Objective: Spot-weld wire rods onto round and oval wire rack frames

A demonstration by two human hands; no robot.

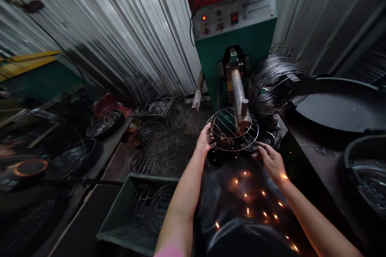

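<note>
A round wire rack (224, 122) sits at the electrode end of a green spot welder (241, 96). My left hand (206, 138) grips the rack's left rim. On the other side, my right hand (270, 161) is closed, its thumb and fingers pinching a small wire ring (250, 141) against the rack's right edge. The electrode tip touches or nearly touches the wires; the exact contact is hard to see. Bright sparks (245, 196) fly over the dark apron (223, 209) and my right wrist.
A green crate (113, 217) with wire racks stands at lower left. More racks (147, 160) lie on the floor. A wire bundle (276, 84) hangs beside the welder. Black trays (340, 108) and a tub (350, 164) of wire parts stand at right.
</note>
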